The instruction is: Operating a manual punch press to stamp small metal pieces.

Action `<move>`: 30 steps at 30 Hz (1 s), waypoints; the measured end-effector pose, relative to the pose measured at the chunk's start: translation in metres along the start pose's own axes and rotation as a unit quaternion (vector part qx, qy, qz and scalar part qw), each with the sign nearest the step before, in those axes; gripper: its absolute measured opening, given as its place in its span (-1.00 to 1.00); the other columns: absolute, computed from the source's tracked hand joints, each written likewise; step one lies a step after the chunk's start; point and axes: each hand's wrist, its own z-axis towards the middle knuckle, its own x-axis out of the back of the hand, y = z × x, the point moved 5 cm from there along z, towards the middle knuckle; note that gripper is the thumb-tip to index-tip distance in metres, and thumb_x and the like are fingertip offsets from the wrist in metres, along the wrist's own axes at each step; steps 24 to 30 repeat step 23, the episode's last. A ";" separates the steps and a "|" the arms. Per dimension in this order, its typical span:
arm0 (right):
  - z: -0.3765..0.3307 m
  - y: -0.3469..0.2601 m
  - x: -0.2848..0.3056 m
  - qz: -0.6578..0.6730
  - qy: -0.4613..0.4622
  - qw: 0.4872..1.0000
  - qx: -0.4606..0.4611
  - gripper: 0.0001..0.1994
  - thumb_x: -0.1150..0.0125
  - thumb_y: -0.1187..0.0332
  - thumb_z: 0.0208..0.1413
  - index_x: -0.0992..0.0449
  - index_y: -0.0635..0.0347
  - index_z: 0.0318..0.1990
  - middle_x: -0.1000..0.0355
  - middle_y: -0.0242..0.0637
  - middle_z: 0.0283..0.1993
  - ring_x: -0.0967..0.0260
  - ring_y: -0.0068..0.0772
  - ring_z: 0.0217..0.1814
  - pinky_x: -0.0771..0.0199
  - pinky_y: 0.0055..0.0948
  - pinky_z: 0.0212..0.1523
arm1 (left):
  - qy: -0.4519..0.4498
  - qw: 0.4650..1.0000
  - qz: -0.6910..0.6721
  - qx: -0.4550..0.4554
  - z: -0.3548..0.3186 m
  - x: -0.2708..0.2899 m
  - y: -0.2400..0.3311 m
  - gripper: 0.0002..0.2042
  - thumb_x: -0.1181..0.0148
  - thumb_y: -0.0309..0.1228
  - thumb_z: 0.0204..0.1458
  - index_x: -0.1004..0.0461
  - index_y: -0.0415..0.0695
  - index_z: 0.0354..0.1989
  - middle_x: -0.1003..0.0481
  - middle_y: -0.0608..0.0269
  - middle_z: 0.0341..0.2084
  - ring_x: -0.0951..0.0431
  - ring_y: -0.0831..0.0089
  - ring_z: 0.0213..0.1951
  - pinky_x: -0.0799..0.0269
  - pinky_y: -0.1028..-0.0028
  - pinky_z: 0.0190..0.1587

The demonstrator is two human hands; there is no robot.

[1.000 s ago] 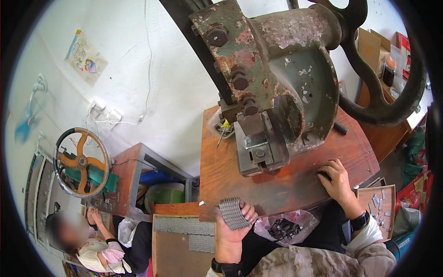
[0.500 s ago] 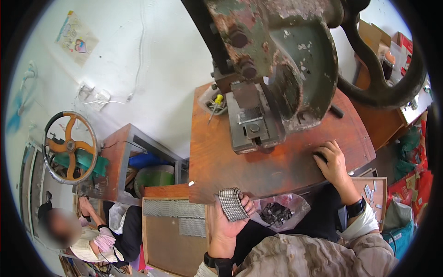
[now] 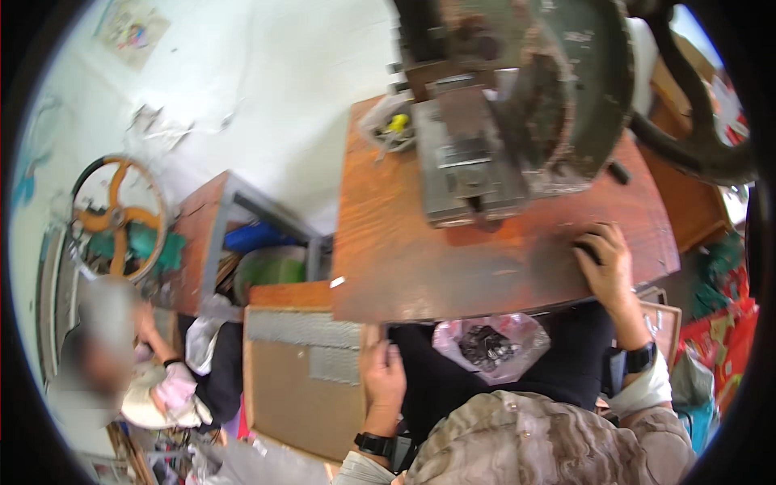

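Observation:
My left hand (image 3: 383,373) is low beside the right edge of a shallow wooden tray (image 3: 248,364). Its fingers are mostly hidden, and the block of ridged metal pieces seen in it earlier does not show. In the tray, rows of small grey metal pieces (image 3: 299,335) lie along the far side. My right hand (image 3: 608,263) rests on the right of the wooden tabletop (image 3: 388,267), fingers loosely curved and thumb apart, with a dark gap between. Beyond it stands a heavy green press (image 3: 594,105), a metal die block (image 3: 469,174) at its base.
A clear plastic bag of dark metal pieces (image 3: 489,347) sits by my lap. A small tub with a yellow-handled screwdriver (image 3: 396,124) stands left of the press. At the left, a person (image 3: 153,380) sits near a handwheel (image 3: 117,214). Red bags (image 3: 715,335) lie at the right.
My left hand has turned and lowered toward the tray's side, and the metal block has gone out of sight. My right hand stays on the tabletop. The view has shifted downward.

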 end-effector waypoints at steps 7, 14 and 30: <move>0.000 -0.002 -0.005 0.016 -0.015 0.999 -0.024 -0.87 -0.20 0.56 -0.15 -0.50 0.35 -0.37 -0.40 -0.13 -0.25 -0.32 -0.09 -0.14 -0.34 -0.28 -0.11 | 0.025 0.916 0.299 0.267 0.017 0.104 -0.155 -0.51 0.07 -0.12 0.16 -0.30 -0.27 0.11 -0.12 -0.08 0.23 -0.02 -0.08 0.27 0.05 -0.05 0.23; -0.001 -0.004 -0.009 -0.005 -0.020 0.999 -0.032 -0.88 -0.17 0.57 -0.12 -0.48 0.39 -0.36 -0.38 -0.13 -0.25 -0.32 -0.11 -0.13 -0.33 -0.32 -0.09 | -0.031 0.963 -0.018 0.268 0.021 0.111 -0.150 -0.60 -0.25 -0.31 -0.02 -0.44 -0.32 -0.05 -0.46 -0.10 -0.10 -0.48 0.13 -0.05 -0.41 0.26 -0.05; -0.001 -0.003 -0.010 -0.025 -0.025 0.999 -0.036 -0.88 -0.14 0.57 -0.08 -0.48 0.39 -0.34 -0.38 -0.12 -0.23 -0.33 -0.11 -0.13 -0.33 -0.33 -0.08 | -0.106 0.959 -0.051 0.256 0.042 0.114 -0.169 -0.46 -0.48 -0.41 -0.27 -0.45 -0.29 -0.05 -0.53 -0.04 -0.23 -0.54 0.29 -0.23 -0.47 0.42 -0.17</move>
